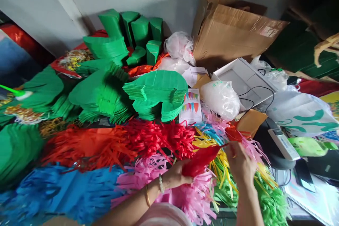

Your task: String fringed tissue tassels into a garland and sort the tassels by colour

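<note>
My left hand (177,176) is closed around the lower end of a bunch of red paper fringe (201,159). My right hand (239,165) pinches the thin upper end of the same red bunch, just above the left. Both hands hover over a heap of pink fringe (196,197), with yellow fringe (219,169) and light green fringe (272,204) to the right. A bracelet and a gold bangle sit on my left wrist.
Red fringe (119,144) and blue fringe (60,190) lie to the left. Stacks of green cut paper (156,93) fill the back, with an open cardboard box (233,31), plastic bags (221,99), a grey tray (245,81) and a small handset (283,143) at right.
</note>
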### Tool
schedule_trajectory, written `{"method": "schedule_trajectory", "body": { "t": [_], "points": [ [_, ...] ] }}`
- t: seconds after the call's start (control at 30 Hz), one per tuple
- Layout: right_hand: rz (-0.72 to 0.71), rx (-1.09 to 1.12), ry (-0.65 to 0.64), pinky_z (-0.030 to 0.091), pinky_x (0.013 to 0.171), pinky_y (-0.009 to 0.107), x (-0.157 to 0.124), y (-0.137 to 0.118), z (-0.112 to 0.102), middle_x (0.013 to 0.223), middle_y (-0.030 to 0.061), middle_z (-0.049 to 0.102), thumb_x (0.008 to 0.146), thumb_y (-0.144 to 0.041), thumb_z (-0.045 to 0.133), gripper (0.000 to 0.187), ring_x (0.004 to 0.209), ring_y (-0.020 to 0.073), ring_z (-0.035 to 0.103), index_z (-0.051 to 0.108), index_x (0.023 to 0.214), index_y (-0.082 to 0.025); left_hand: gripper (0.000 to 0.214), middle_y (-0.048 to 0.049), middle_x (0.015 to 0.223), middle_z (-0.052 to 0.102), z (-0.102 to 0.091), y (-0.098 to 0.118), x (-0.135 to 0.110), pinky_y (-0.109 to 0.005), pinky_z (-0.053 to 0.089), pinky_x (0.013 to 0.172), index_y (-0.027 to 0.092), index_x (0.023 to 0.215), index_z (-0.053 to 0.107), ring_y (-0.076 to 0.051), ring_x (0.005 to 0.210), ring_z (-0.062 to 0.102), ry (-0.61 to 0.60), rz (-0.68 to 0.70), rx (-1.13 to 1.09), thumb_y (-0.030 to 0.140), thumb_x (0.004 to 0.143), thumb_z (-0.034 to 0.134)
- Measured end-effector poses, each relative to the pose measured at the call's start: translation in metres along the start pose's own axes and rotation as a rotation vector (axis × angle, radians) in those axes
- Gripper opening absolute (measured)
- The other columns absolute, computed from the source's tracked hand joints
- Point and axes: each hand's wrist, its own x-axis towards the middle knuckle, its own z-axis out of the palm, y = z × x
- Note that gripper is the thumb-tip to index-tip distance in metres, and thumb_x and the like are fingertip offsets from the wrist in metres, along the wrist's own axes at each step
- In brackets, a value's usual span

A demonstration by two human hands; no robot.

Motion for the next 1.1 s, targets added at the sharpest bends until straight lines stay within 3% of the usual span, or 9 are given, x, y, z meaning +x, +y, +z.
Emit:
{"method": "schedule_trajectory", "body": {
  "t": [0.13, 0.23, 0.33, 0.47, 0.53, 0.6, 0.87, 1.0, 1.1],
  "points": [
    [0.314, -0.308, -0.011, 0.025, 0.052, 0.03, 0.05, 0.077, 0.009, 0.075, 0.0115, 0.07, 0.086, -0.035, 0.049, 0.026, 0.057, 0.0218, 0.057, 0.07, 0.089, -0.019, 0.033, 0.0026, 0.074, 0.064, -0.019, -0.023, -0.006, -0.021, 0.044, 0.061, 0.018, 0.098, 0.063, -0.012, 0.068, 0.058, 0.016, 0.036, 0.201, 0.018, 0.067, 0.076],
    [0.545, -0.432, 0.146, 0.025, 0.056, 0.036, 0.067, 0.093, 0.018, 0.072, 0.0161, 0.07, 0.086, -0.037, 0.053, 0.035, 0.06, 0.0272, 0.058, 0.069, 0.11, -0.018, 0.018, 0.0028, 0.074, 0.068, -0.04, -0.027, -0.015, -0.018, 0.046, 0.058, 0.019, 0.096, 0.061, -0.01, 0.064, 0.062, 0.169, 0.155, 0.666, 0.019, 0.079, 0.067],
    [0.391, -0.17, 0.117, 0.032, 0.055, 0.033, 0.053, 0.044, 0.041, 0.077, 0.0128, 0.071, 0.088, -0.037, 0.052, 0.029, 0.062, 0.0234, 0.06, 0.071, 0.101, -0.02, 0.017, -0.0045, 0.09, 0.07, -0.065, -0.021, -0.014, -0.027, 0.052, 0.072, 0.019, 0.098, 0.059, -0.015, 0.08, 0.066, 0.406, 0.238, 0.995, 0.014, 0.093, 0.044],
    [-0.099, 0.388, -0.271, 0.045, 0.063, 0.023, 0.005, -0.084, 0.093, 0.088, 0.0049, 0.07, 0.092, -0.023, 0.043, 0.023, 0.071, 0.0146, 0.064, 0.065, 0.095, -0.019, 0.027, -0.0127, 0.122, 0.061, -0.098, -0.003, 0.004, -0.047, 0.044, 0.098, 0.019, 0.113, 0.058, -0.026, 0.114, 0.057, 0.49, 0.305, 1.221, 0.012, 0.092, 0.043],
    [-0.256, 0.395, -0.463, 0.047, 0.07, 0.02, -0.012, -0.135, 0.12, 0.098, 0.0053, 0.068, 0.091, -0.008, 0.035, 0.031, 0.082, 0.0131, 0.065, 0.059, 0.107, -0.018, 0.026, -0.014, 0.123, 0.061, -0.111, 0.004, 0.01, -0.052, 0.042, 0.098, 0.019, 0.112, 0.06, -0.03, 0.114, 0.056, 0.502, 0.317, 1.331, 0.016, 0.089, 0.05],
    [-0.299, 0.365, -0.505, 0.046, 0.072, 0.021, -0.019, -0.162, 0.142, 0.1, 0.0064, 0.066, 0.087, -0.002, 0.037, 0.036, 0.085, 0.0143, 0.064, 0.057, 0.113, -0.017, 0.021, -0.0152, 0.12, 0.062, -0.122, 0.009, 0.008, -0.054, 0.042, 0.095, 0.018, 0.106, 0.065, -0.032, 0.11, 0.057, 0.525, 0.312, 1.419, 0.021, 0.088, 0.053],
    [-0.292, 0.191, -0.536, 0.039, 0.08, 0.032, -0.016, -0.153, 0.168, 0.091, 0.0079, 0.06, 0.094, -0.035, 0.051, 0.023, 0.093, 0.0231, 0.054, 0.062, 0.081, -0.019, 0.035, -0.0109, 0.118, 0.065, -0.157, 0.012, -0.051, -0.049, 0.043, 0.092, 0.019, 0.075, 0.069, -0.03, 0.106, 0.057, 0.766, 0.207, 1.622, 0.04, 0.093, 0.049],
    [-0.294, 0.17, -0.569, 0.037, 0.078, 0.03, -0.022, -0.152, 0.166, 0.095, 0.0064, 0.058, 0.085, -0.033, 0.063, 0.016, 0.093, 0.0218, 0.051, 0.061, 0.076, -0.019, 0.035, -0.011, 0.114, 0.065, -0.188, 0.021, -0.092, -0.042, 0.047, 0.085, 0.019, 0.07, 0.067, -0.027, 0.097, 0.06, 0.991, 0.118, 1.631, 0.041, 0.091, 0.05],
    [-0.305, 0.176, -0.591, 0.037, 0.078, 0.03, -0.023, -0.151, 0.165, 0.097, 0.0054, 0.057, 0.078, -0.029, 0.067, 0.011, 0.092, 0.0215, 0.051, 0.061, 0.08, -0.02, 0.031, -0.0159, 0.115, 0.063, -0.185, 0.034, -0.108, -0.048, 0.046, 0.085, 0.017, 0.076, 0.067, -0.033, 0.101, 0.058, 1.233, 0.05, 1.635, 0.038, 0.091, 0.05]
  ]
}}
